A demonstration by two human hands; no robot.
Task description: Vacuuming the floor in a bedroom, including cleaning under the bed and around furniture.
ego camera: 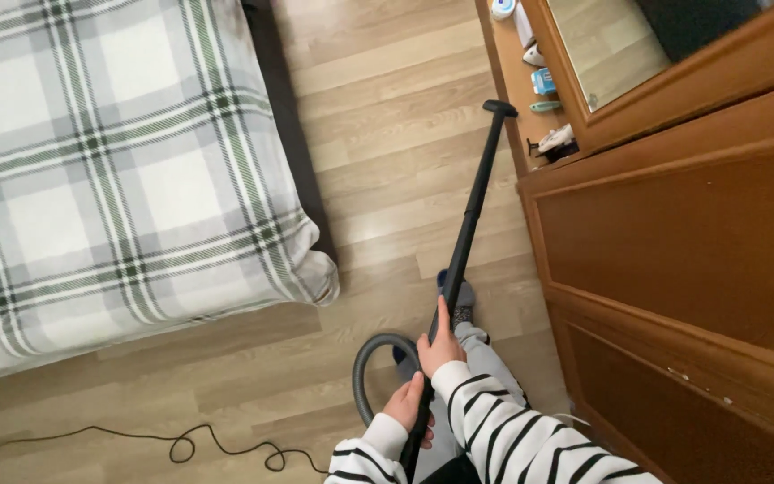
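Both my hands grip a black vacuum cleaner wand (469, 215) that reaches forward over the wooden floor to its nozzle (499, 108) near a dresser. My right hand (442, 345) holds the wand higher up. My left hand (408, 405) is closed around the handle just below it. A grey hose (369, 358) curves off the handle to the left. I wear a black-and-white striped top, and my socked foot (460, 296) shows behind the wand.
A bed with a grey checked blanket (118, 170) fills the left side. A brown wooden wardrobe (683, 269) and a dresser with a mirror (602, 45) and small bottles stand on the right. A black power cord (181, 444) lies on the floor.
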